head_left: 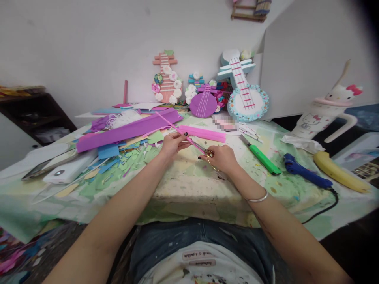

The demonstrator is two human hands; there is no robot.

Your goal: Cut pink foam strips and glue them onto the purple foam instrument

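Note:
My left hand pinches a narrow pink paper strip that slants up and left past the fingers. In my right hand is a pair of scissors, with gold-coloured handle loops around the fingers. The blades point left toward the left fingertips and lie along the lower part of the strip; whether they touch it I cannot tell. Just behind both hands lies a folded pink crepe paper piece. A long purple paper roll stretches out to the left of them.
Several paper instruments, including a purple round one and a white-and-blue one, lean on the wall. On the right are a green utility knife, a blue glue gun, a banana and a cup. Paper scraps cover the left.

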